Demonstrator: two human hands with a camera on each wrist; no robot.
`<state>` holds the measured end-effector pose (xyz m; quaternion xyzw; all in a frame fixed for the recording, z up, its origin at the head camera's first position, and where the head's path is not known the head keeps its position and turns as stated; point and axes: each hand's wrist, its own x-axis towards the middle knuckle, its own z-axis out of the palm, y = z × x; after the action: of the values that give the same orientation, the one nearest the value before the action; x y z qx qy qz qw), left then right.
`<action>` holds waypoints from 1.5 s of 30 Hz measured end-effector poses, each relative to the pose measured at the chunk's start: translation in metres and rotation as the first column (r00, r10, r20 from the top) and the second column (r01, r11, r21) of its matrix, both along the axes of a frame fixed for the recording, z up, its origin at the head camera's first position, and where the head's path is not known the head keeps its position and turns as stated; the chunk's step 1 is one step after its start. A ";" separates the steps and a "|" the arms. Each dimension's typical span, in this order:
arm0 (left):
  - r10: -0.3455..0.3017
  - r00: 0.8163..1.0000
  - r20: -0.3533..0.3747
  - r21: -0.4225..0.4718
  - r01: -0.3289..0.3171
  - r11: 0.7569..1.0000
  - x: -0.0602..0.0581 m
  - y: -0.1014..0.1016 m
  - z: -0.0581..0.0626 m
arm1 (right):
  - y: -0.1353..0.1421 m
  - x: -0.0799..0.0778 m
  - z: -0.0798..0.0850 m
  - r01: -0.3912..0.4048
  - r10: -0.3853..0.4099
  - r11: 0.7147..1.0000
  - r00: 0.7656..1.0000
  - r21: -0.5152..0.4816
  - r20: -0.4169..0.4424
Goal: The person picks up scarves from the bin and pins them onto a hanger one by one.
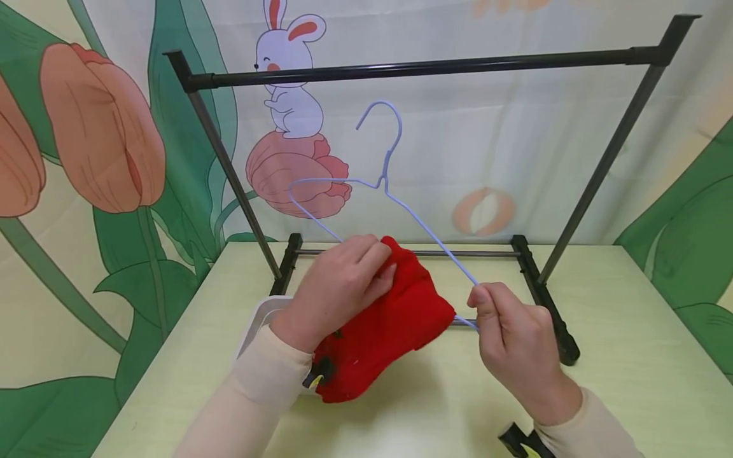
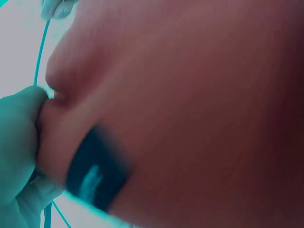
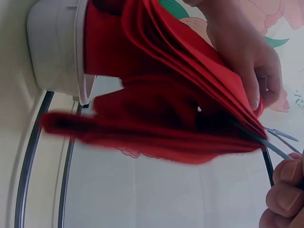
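Note:
A folded red cloth (image 1: 395, 312), its exact kind unclear, hangs around the lower bar of a lavender wire hanger (image 1: 426, 226). My left hand (image 1: 343, 280) pinches the cloth's upper edge with curled fingers and thumb. At the hanger's right corner, my right hand (image 1: 518, 346) grips the wire, keeping the hook upward. From the right wrist side, the red cloth (image 3: 190, 66) shows several layers, and the hanger wire (image 3: 275, 147) enters between them. The left wrist view shows a dark patch (image 2: 97, 173) on the cloth. Cloth hides most of the lower bar.
A black garment rack (image 1: 424, 65) stands on the pale table (image 1: 618, 356), behind the hanger. Partly behind my left forearm is a white bin (image 1: 258, 318); in the right wrist view, red cloth reaches its rim (image 3: 81, 52). A printed curtain (image 1: 487, 140) hangs behind.

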<state>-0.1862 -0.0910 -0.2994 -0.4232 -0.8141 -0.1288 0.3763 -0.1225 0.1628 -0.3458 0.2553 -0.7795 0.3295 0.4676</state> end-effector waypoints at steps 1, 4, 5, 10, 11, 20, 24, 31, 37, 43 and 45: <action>-0.020 1.000 0.005 -0.030 0.020 0.999 0.001 0.002 -0.002 | 0.000 0.000 0.000 -0.001 0.001 1.000 1.000 0.005 -0.006; -0.072 0.997 0.026 -0.086 0.074 0.994 0.002 0.006 -0.007 | 0.002 -0.001 -0.001 0.010 -0.009 1.000 1.000 0.017 -0.013; -0.088 0.995 0.036 -0.094 0.091 0.991 0.002 0.007 -0.008 | 0.003 0.000 0.000 0.014 -0.014 1.000 1.000 0.015 -0.010; -0.233 0.936 0.262 0.020 0.236 0.971 -0.004 0.001 -0.011 | 0.005 0.000 0.003 0.033 -0.033 0.999 0.999 -0.009 -0.006; -0.271 0.899 0.345 0.083 0.259 0.962 -0.006 -0.002 -0.011 | 0.005 0.001 0.004 0.036 -0.036 0.999 0.999 -0.017 -0.008; -0.397 0.367 0.841 0.463 -0.108 0.880 -0.032 -0.016 -0.033 | 0.008 -0.002 0.005 0.039 -0.040 0.997 0.999 -0.063 -0.004; -0.424 0.197 0.884 0.454 -0.141 0.880 -0.041 -0.017 -0.050 | 0.007 -0.003 0.003 0.032 -0.032 0.998 0.999 -0.050 -0.004; -0.478 0.063 0.876 0.482 -0.083 0.873 -0.048 -0.012 -0.064 | 0.007 -0.003 0.003 0.039 -0.039 0.999 0.999 -0.022 -0.004; -0.534 -0.127 0.836 0.525 -0.102 0.845 -0.046 -0.014 -0.067 | 0.008 -0.003 0.001 0.043 -0.043 0.999 0.999 0.017 0.003; -0.626 -0.216 0.749 0.639 -0.015 0.769 -0.048 -0.022 -0.074 | 0.008 -0.004 0.000 0.042 -0.041 0.999 0.999 0.018 -0.005; -0.638 -0.213 0.740 0.657 0.030 0.753 -0.048 -0.023 -0.072 | 0.009 -0.004 -0.001 0.047 -0.047 0.998 0.999 0.036 -0.010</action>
<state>-0.2343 -0.1141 -0.3716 -0.3078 -0.6083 -0.6599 -0.3160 -0.1268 0.1717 -0.3467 0.2470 -0.7889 0.3028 0.4742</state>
